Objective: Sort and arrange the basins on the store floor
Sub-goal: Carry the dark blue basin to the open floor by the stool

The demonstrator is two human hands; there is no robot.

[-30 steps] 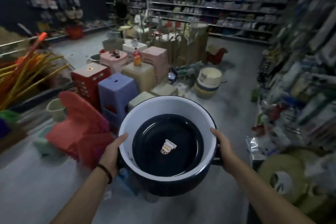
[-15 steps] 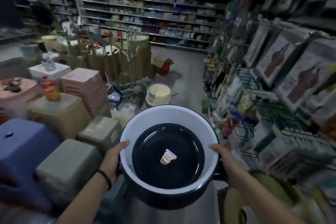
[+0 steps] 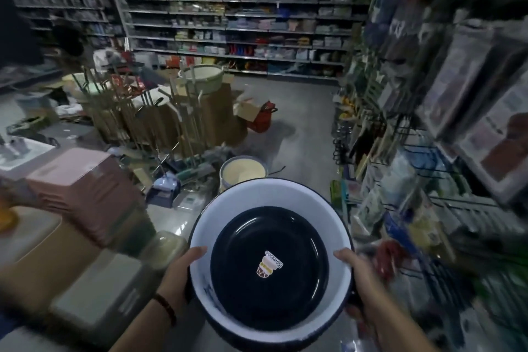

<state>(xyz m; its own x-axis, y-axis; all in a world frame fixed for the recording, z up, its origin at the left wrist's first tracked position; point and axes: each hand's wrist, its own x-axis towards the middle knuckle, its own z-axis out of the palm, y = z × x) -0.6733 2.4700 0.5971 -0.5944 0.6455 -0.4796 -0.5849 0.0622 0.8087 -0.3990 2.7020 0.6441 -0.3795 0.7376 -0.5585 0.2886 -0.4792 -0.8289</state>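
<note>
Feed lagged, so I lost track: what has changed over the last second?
The person has turned right and walked on with the dark-bottomed basin; the cream basin stack now lies just beyond it, and the red and purple stools have left view. Left hand and right hand grip its rim as before.

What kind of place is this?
Probably a household-goods shop: merchandise shelves line the back wall, stacked plastic stools crowd the floor, and packaged goods hang on wire racks beside the basin being held.
</note>
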